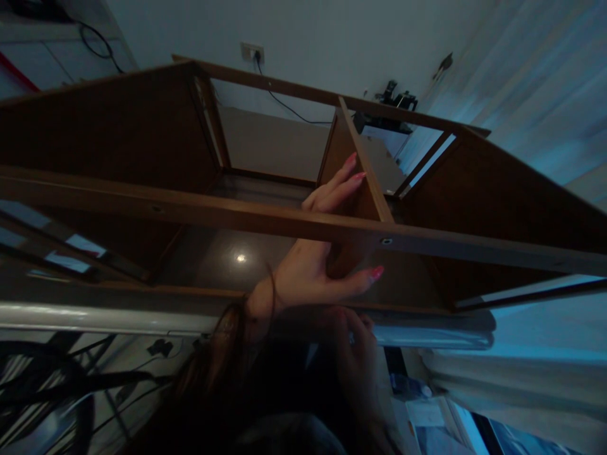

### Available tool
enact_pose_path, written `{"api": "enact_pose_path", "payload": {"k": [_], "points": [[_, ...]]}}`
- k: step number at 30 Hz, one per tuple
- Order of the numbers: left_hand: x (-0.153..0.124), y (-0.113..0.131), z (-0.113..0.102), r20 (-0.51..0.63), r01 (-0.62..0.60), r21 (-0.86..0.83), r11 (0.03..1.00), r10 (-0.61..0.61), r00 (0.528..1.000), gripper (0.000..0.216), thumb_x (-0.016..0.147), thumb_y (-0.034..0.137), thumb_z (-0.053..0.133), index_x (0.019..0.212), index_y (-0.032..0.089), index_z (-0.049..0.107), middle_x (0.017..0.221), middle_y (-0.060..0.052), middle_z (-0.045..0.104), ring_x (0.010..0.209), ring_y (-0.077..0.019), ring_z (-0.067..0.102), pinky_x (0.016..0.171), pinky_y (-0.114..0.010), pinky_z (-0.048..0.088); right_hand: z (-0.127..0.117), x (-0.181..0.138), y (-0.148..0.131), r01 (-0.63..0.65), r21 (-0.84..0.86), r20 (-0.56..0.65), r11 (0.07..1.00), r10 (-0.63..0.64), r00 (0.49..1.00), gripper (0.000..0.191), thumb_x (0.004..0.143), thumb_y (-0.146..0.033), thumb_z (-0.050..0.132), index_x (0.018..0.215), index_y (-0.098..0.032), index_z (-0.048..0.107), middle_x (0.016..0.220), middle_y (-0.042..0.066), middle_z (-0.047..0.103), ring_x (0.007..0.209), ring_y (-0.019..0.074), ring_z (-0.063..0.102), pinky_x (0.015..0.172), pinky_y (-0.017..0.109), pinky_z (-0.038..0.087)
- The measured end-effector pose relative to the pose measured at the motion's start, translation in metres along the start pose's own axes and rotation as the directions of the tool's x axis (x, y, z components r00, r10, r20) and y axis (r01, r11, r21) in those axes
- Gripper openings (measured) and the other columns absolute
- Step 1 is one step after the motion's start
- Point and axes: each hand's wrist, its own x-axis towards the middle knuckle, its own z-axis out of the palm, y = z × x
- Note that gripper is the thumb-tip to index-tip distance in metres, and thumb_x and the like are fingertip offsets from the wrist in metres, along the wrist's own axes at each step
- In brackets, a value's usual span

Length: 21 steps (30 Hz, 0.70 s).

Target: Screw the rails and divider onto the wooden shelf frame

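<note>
A wooden cabinet frame with open sides rests on a grey table. Inside it stands an upright divider panel. My left hand reaches under the front rail, its long fingers against the divider's left face. The thumb passes around the divider's front edge to the right, so the hand grips the panel. In the rail, just right of the divider, sits a metal fastener. Below the table edge, in shadow, my right hand is closed with curled fingers. Whatever it may hold is too dark to make out.
The grey table's rounded edge runs in front of the frame. A bicycle wheel stands low on the left. Behind are a wall socket with a plugged-in cable. A pale curtain hangs on the right.
</note>
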Motion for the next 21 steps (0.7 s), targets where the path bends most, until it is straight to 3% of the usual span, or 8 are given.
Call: {"api": "enact_pose_path", "payload": {"k": [8, 16, 21], "points": [[0.012, 0.007, -0.007, 0.117, -0.035, 0.017, 0.999, 0.032, 0.993, 0.074, 0.078, 0.020, 0.057, 0.146, 0.022, 0.026, 0.160, -0.005, 0.012, 0.149, -0.0247, 0.009, 0.125, -0.048, 0.014, 0.011, -0.004, 0.012, 0.102, 0.013, -0.056, 0.995, -0.101, 0.993, 0.025, 0.097, -0.024, 0.043, 0.087, -0.020, 0.065, 0.076, 0.000, 0.064, 0.069, 0.0136, 0.061, 0.075, 0.028, 0.042], [0.012, 0.019, 0.000, 0.035, 0.047, -0.012, 0.999, -0.047, 0.998, 0.064, 0.069, 0.010, 0.047, 0.132, 0.018, 0.039, 0.157, -0.009, 0.020, 0.147, -0.0232, 0.016, 0.123, -0.045, 0.017, 0.015, -0.006, 0.015, 0.192, -0.030, -0.083, 0.981, -0.194, 0.978, 0.020, 0.097, -0.022, 0.046, 0.091, -0.021, 0.066, 0.080, 0.001, 0.069, 0.072, 0.0144, 0.063, 0.076, 0.029, 0.044], [0.012, 0.021, 0.005, -0.006, 0.016, -0.041, 0.999, -0.017, 1.000, 0.062, 0.070, 0.010, 0.046, 0.131, 0.016, 0.038, 0.155, -0.012, 0.021, 0.146, -0.0242, 0.019, 0.122, -0.047, 0.020, 0.014, -0.006, 0.013, 0.194, -0.032, -0.091, 0.981, -0.196, 0.976, 0.022, 0.096, -0.022, 0.046, 0.091, -0.021, 0.067, 0.079, 0.003, 0.069, 0.071, 0.0159, 0.063, 0.074, 0.031, 0.046]]}}
